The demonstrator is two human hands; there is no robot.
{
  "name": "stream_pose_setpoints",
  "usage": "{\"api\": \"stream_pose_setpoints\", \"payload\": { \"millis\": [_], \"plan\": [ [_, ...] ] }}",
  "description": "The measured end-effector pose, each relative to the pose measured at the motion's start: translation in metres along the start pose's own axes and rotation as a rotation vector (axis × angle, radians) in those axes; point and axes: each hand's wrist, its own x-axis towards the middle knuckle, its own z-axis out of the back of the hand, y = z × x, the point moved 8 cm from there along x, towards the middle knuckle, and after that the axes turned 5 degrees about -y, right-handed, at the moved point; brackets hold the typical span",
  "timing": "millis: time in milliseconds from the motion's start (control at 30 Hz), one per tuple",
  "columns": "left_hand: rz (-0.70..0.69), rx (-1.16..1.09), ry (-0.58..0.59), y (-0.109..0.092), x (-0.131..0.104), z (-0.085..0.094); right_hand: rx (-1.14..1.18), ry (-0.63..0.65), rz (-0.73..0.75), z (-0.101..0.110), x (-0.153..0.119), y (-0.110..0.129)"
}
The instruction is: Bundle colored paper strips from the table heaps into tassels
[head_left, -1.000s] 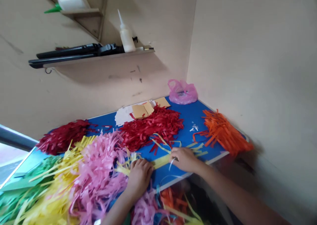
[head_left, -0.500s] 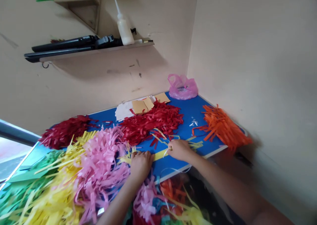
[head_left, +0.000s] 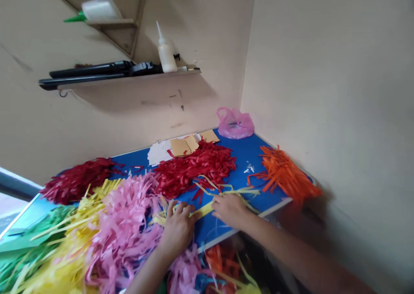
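A strip of yellow paper [head_left: 204, 209] with cut fringe at its ends lies across the blue tabletop [head_left: 211, 233]. My left hand [head_left: 179, 226] rests at the strip's left end, fingers spread and palm down. At the right end, the bent fingers of my right hand [head_left: 229, 208] are closed on the strip; the thumb side is partly hidden. Loose yellow fringe [head_left: 246, 191] fans out behind that hand. Pink paper fringe [head_left: 124, 225] is heaped just left of my left hand, and red paper fringe [head_left: 197, 162] lies beyond both hands.
Orange fringe [head_left: 284, 173] hangs over the right edge. Yellow [head_left: 64, 259], green [head_left: 32, 246] and dark red fringe [head_left: 79, 179] lie left. A pink plastic bag [head_left: 235, 125] and cardboard pieces [head_left: 181, 147] sit at the back. A wall shelf [head_left: 129, 79] holds a glue bottle [head_left: 167, 57].
My right hand has loosened from a tight pinch on a thin pale strand and now lies lower over the strip. My left fingers have spread. The view has tilted slightly up.
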Motion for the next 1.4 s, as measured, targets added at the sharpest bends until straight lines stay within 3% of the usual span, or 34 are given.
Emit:
{"api": "stream_pose_setpoints", "payload": {
  "millis": [100,233,400,667,800,1000,1200,1400],
  "plan": [
    [-0.018,0.016,-0.025,-0.007,0.008,0.004,-0.011,0.022,0.082,-0.007,0.007,0.006],
    [-0.013,0.104,-0.058,-0.012,0.014,-0.004,-0.009,-0.018,0.11,-0.001,0.014,0.009],
    [0.033,0.078,-0.086,-0.007,0.004,-0.011,0.025,-0.044,0.17,-0.004,0.012,0.02],
    [0.163,-0.137,-0.064,0.034,-0.027,-0.022,0.225,-0.093,0.042,-0.01,0.001,-0.027],
    [0.23,-0.177,-0.035,0.042,-0.027,-0.027,0.29,-0.119,-0.038,-0.01,0.001,-0.034],
    [0.291,-0.13,-0.006,0.039,-0.019,-0.026,0.287,-0.113,-0.107,-0.01,0.007,-0.032],
    [0.258,-0.07,-0.015,0.033,-0.014,-0.021,0.207,-0.082,-0.135,-0.009,0.014,-0.029],
    [0.056,-0.003,-0.06,0.008,-0.01,-0.009,0.117,-0.038,0.125,-0.007,0.012,0.0]
  ]
}}
